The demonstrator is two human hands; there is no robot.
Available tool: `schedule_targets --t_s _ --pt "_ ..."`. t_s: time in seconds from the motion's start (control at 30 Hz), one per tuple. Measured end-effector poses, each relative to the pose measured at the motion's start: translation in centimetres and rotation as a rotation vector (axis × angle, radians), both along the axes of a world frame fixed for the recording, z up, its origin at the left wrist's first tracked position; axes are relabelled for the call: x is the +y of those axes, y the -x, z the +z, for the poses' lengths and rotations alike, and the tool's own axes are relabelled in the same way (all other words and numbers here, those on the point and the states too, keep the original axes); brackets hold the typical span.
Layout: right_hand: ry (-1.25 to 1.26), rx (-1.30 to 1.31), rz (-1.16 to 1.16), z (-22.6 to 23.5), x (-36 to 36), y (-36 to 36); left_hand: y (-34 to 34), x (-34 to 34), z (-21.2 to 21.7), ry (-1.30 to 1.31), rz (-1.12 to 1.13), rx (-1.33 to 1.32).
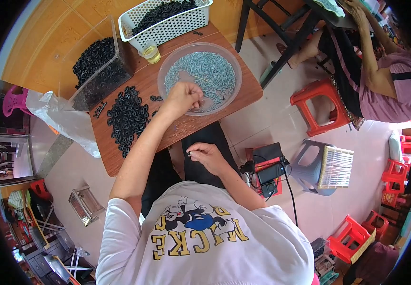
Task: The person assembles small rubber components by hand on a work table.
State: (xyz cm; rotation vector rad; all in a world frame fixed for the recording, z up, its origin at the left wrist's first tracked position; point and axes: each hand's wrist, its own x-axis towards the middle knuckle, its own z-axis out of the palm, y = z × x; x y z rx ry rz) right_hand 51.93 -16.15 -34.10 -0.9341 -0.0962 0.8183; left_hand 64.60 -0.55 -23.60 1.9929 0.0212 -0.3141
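- Left hand (182,96): fingers curled, pinching among pale blue-grey screws (215,71) inside the clear round bowl (167,64); exact catch too small to tell.
- Right hand (205,156): over the lap, fingertips pinched on a tiny piece.
- Black rings (127,118) heaped on the wooden table (243,95), left of the bowl.

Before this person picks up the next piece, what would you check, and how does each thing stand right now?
1. Left hand over the clear bowl of pale screws: ok.
2. Left fingers pinched on a screw: cannot tell, too small.
3. Right hand holds a small piece above the lap: ok, its kind unclear.
4. Black rings heaped within reach on the wooden table: ok.
5. Bowl fully on the table: ok.
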Motion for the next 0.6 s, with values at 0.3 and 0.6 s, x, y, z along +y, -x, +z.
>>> schedule_targets --t_s 0.3,0.6 --pt "-0.048 0.021 0.006 0.2 0.1 0.0 1.5 0.9 1.4 0.303 0.148 0.061" --pt "-0.190 0.097 -0.220 5.6 1.5 -1.5 11.9 4.0 3.6 0.757 0.462 0.110"
